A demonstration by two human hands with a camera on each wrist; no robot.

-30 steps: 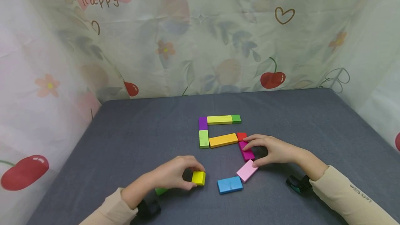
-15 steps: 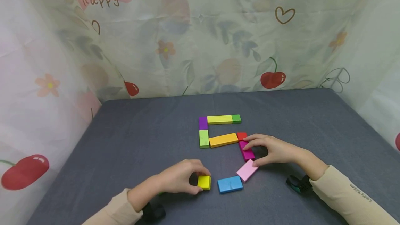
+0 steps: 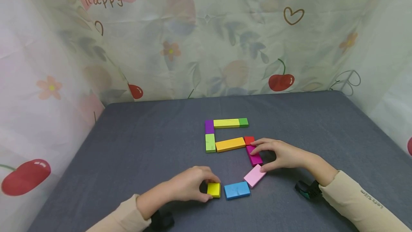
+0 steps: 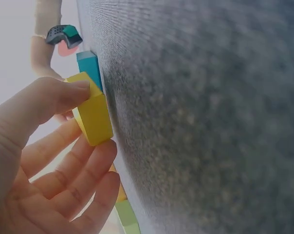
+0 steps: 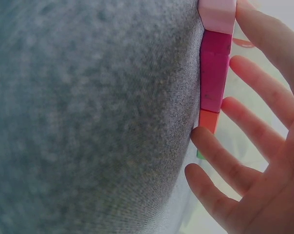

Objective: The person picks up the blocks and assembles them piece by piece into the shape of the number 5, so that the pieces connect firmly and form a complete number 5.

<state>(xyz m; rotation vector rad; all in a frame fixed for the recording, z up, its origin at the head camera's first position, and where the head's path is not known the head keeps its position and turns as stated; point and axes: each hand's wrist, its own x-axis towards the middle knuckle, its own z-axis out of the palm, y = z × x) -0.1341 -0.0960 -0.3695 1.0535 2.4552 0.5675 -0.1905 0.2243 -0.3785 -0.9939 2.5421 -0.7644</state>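
Observation:
My left hand [image 3: 190, 184] pinches a small yellow block [image 3: 214, 190] between thumb and fingers, a short gap left of a blue block [image 3: 237, 190]. In the left wrist view, the thumb presses on one face of the yellow block [image 4: 94, 114]. My right hand [image 3: 283, 155] rests over a pink block [image 3: 254, 176] and a magenta block [image 3: 253, 156]. Its thumb touches the pink one, and its loosely spread fingers lie on or beside the magenta one. Beyond them sits a red block [image 3: 249, 140], touching an orange block [image 3: 230, 145].
A light green block [image 3: 210, 143], a purple block [image 3: 209, 127], a long yellow block [image 3: 226, 123] and a green block [image 3: 243, 122] continue the bent row. All lie on a dark grey cloth-covered table [image 3: 145, 131]. A patterned curtain [image 3: 206, 46] hangs behind.
My left hand has moved right and slightly nearer with the yellow block, closing toward the blue block. A green block seen beside the left wrist is now hidden. The right hand has stayed put.

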